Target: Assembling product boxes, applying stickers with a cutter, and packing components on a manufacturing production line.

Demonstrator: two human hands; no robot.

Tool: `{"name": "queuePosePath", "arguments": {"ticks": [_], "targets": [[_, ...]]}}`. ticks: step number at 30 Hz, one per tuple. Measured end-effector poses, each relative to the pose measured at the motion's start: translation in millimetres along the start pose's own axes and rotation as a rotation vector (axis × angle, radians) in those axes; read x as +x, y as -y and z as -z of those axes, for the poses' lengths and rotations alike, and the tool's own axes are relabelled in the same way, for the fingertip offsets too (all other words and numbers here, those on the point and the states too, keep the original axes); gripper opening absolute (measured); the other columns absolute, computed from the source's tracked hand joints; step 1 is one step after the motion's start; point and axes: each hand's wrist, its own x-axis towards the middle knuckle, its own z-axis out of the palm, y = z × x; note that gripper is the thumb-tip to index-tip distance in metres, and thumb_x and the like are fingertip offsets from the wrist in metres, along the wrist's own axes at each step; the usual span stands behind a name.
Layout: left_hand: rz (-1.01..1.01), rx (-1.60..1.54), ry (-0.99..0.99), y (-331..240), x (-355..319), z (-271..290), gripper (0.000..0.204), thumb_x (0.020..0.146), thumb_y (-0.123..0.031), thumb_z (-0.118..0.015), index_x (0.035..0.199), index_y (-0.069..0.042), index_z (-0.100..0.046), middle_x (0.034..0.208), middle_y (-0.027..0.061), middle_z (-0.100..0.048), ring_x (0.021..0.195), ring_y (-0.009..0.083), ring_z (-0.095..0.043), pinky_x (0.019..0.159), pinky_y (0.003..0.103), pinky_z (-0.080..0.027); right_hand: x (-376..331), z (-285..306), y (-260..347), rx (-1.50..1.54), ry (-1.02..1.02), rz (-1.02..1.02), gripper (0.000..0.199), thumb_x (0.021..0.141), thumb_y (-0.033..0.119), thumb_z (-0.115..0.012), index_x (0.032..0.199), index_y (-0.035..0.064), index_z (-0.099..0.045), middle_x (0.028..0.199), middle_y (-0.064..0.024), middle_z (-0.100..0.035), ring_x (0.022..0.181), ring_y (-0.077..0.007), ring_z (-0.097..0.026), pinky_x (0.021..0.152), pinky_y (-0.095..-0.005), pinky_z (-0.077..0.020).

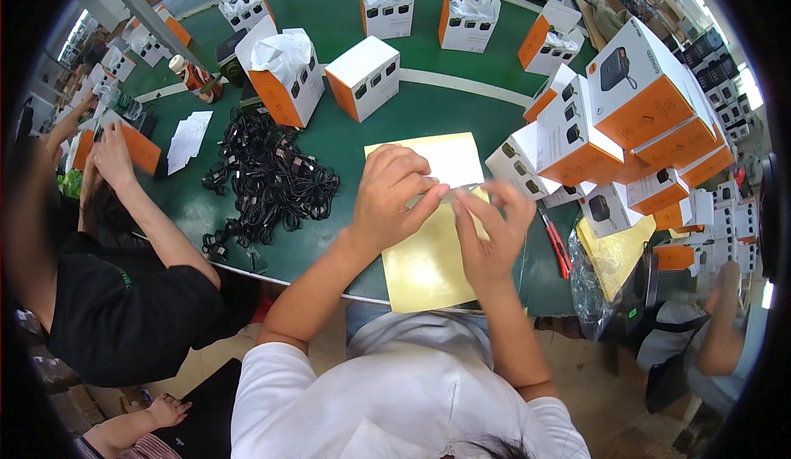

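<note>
Both my hands meet over a glossy yellow sheet (420, 269) with a white patch (457, 161) on its upper part. My left hand (394, 191) is closed, thumb and index finger pinched together. Opposite it, my right hand (493, 232) is slightly blurred, its thumb and index finger also in a pinch. A small, thin, pale piece seems to lie between the two sets of fingertips, too small to name. To the left of my hands is a heap of black cables (272, 175); to the right, red-handled scissors or pliers (558, 245) lie beside stacked boxes.
White and orange boxes (643, 88) are piled at the right. Near them lies a clear plastic bag (592, 286) with yellow sheets (618, 253). A closed box (364, 78) and open boxes (284, 76) stand at the back. At left, a co-worker (124, 294) handles a box.
</note>
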Motion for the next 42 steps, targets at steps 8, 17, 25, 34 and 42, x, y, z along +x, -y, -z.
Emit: {"name": "queuePosePath", "arguments": {"ticks": [8,17,25,34,42], "targets": [[-0.130,0.061,0.055,18,-4,-5,0.024,0.073,-0.015,-0.085,0.088,-0.009,-0.067,0.099,0.0043,-0.064,0.098,0.0265,-0.060,0.092,0.044,-0.046,27,-3,-43,-0.114,0.228,0.309,0.019,0.080,0.007,-0.075,0.097,0.0155,-0.073,0.101,0.0002,-0.068,0.099,-0.0262,-0.059,0.090,-0.0411,-0.0394],[-0.116,-0.305,0.389,-11,-52,5,0.024,0.076,-0.010,-0.073,0.099,-0.010,-0.065,0.112,0.0059,-0.063,0.106,0.0288,-0.060,0.094,0.051,-0.045,-27,57,-27,0.012,0.449,0.026,0.017,0.082,0.003,-0.072,0.098,0.0080,-0.068,0.099,-0.0061,-0.067,0.093,-0.0281,-0.062,0.083,-0.0404,-0.0429],[-0.116,-0.193,0.962,-8,-68,-1,0.073,0.077,-0.059,-0.077,0.138,-0.022,-0.062,0.160,0.0032,-0.043,0.153,0.0289,-0.030,0.126,0.054,-0.018,-64,63,-9,0.045,0.775,-0.108,0.017,0.079,0.004,-0.078,0.095,0.0082,-0.072,0.098,-0.0055,-0.064,0.091,-0.0274,-0.061,0.079,-0.0386,-0.0438],[-0.108,-0.231,0.934,-4,-73,-4,0.073,0.076,-0.060,-0.077,0.136,-0.020,-0.063,0.158,0.0046,-0.043,0.153,0.0285,-0.030,0.126,0.055,-0.018,-68,60,-12,0.057,0.932,-0.108,0.023,0.078,0.003,-0.078,0.099,0.0085,-0.071,0.097,-0.0061,-0.061,0.093,-0.0279,-0.060,0.081,-0.0404,-0.0447],[-0.101,-0.233,0.943,-3,-73,-4,0.074,0.075,-0.059,-0.077,0.136,-0.020,-0.063,0.159,0.0044,-0.042,0.153,0.0279,-0.028,0.126,0.054,-0.018,-66,59,-6,-0.008,0.930,-0.090,0.021,0.078,0.004,-0.076,0.097,0.0083,-0.071,0.098,-0.0061,-0.061,0.091,-0.0286,-0.060,0.082,-0.0405,-0.0452]]}}
